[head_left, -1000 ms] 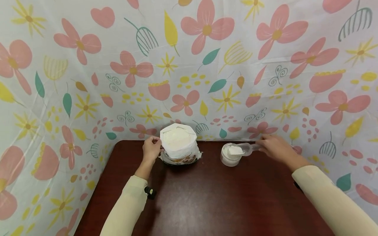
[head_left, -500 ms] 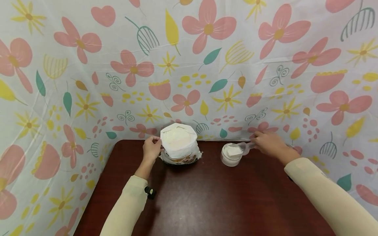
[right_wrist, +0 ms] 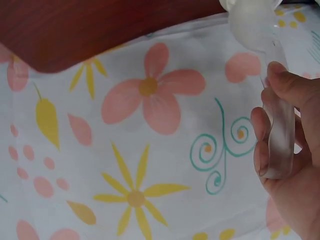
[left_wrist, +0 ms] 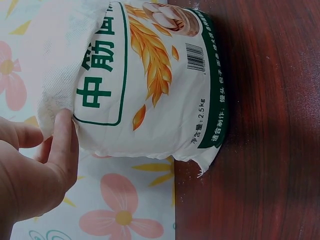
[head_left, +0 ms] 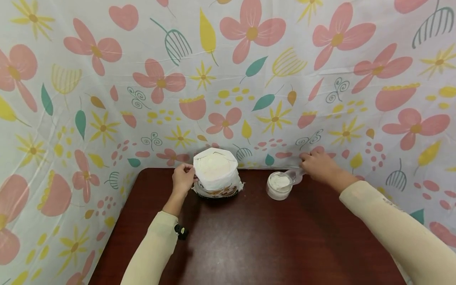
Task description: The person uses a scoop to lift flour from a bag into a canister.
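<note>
1. Pinching the rolled rim of the flour bag, the left hand keeps it open and upright on the worktop.
2. The right hand curls its grip round a clear scoop, tipped just beyond the jar of flour.

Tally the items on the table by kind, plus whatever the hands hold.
Flour bag: 1, rolled-down edge pinched by the left hand
Small cup of white powder: 1
Clear plastic scoop: 1, held by the right hand
Total: 3 things on or over the dark wooden table
</note>
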`<control>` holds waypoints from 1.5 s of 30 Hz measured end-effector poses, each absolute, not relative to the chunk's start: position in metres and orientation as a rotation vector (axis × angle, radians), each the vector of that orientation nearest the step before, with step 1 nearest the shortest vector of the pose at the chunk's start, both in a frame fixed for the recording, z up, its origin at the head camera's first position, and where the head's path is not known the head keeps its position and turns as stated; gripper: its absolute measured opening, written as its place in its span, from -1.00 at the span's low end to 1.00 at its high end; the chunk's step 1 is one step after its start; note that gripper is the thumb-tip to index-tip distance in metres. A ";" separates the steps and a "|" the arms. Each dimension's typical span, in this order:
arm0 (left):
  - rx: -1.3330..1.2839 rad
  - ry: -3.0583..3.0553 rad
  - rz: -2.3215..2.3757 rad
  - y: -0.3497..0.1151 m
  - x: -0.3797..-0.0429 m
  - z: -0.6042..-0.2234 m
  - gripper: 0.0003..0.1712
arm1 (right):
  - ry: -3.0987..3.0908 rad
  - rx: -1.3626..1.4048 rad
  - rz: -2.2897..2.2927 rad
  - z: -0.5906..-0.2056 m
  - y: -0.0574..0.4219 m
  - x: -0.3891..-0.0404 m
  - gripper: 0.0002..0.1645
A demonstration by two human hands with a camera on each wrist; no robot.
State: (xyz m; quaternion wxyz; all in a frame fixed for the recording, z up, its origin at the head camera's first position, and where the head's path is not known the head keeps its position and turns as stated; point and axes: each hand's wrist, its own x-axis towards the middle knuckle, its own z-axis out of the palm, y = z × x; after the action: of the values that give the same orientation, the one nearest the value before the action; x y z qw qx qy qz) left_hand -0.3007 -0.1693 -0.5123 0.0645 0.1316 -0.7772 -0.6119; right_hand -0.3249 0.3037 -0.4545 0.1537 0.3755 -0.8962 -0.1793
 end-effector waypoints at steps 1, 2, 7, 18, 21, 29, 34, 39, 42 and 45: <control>0.397 -2.344 -1.851 -0.169 -0.301 -0.512 -0.77 | -2.578 1.074 -0.535 -0.453 0.304 -0.326 -0.81; 0.398 -2.344 -1.851 -0.170 -0.301 -0.512 -0.77 | -2.590 1.071 -0.564 -0.450 0.304 -0.326 -0.83; 0.397 -2.337 -1.867 -0.169 -0.301 -0.511 -0.77 | -2.634 1.067 -0.685 -0.441 0.305 -0.327 -0.78; 0.396 -2.355 -1.847 -0.169 -0.301 -0.510 -0.77 | -2.558 1.073 -0.690 -0.428 0.304 -0.327 -0.86; 0.395 -2.355 -1.837 -0.168 -0.300 -0.509 -0.77 | -2.522 1.083 -0.678 -0.426 0.302 -0.326 -0.85; 0.392 -2.345 -1.823 -0.168 -0.301 -0.510 -0.78 | -2.551 1.080 -0.698 -0.418 0.300 -0.325 -0.83; 0.395 -2.337 -1.833 -0.169 -0.302 -0.512 -0.79 | -2.617 1.037 -0.640 -0.412 0.303 -0.318 -0.77; 0.393 -2.343 -1.839 -0.169 -0.302 -0.511 -0.78 | -2.595 1.007 -0.500 -0.419 0.314 -0.312 -0.76; 0.387 -2.340 -1.849 -0.170 -0.302 -0.512 -0.77 | -2.572 0.984 -0.382 -0.428 0.323 -0.308 -0.69; 0.386 -2.337 -1.858 -0.170 -0.301 -0.512 -0.77 | -2.558 0.953 -0.269 -0.440 0.332 -0.305 -0.61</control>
State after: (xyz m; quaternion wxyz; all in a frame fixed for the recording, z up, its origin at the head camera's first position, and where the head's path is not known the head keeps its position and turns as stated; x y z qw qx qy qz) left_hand -0.3012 -0.1701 -0.5122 0.0653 0.1280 -0.7747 -0.6158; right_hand -0.3049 0.3324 -0.4399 0.1982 0.3405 -0.9141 -0.0960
